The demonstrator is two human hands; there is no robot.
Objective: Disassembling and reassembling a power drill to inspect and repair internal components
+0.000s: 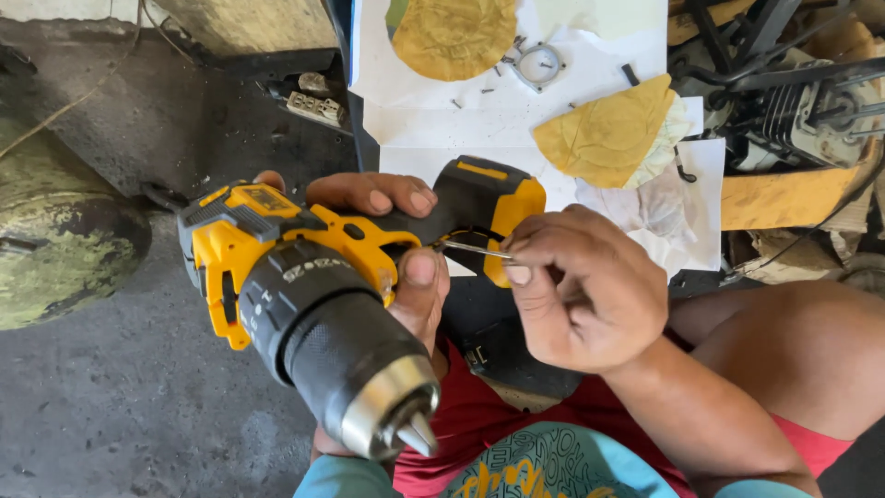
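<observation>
My left hand (pixel 396 240) grips a yellow and black cordless drill (pixel 304 286) around its handle, chuck pointing toward the camera and down. My right hand (pixel 576 295) pinches a thin metal tool (pixel 470 249), a small screwdriver or pick. Its tip rests against the drill's handle near the yellow battery base (pixel 498 203). Both hands hover over my lap, above red and blue clothing.
White paper sheets (pixel 479 120) lie on the ground ahead with two yellow-brown rounded pieces (pixel 452 32), a metal ring part (pixel 537 63) and small screws. An engine-like machine (pixel 793 111) stands at the right. A mossy round object (pixel 55 231) sits left on dark concrete.
</observation>
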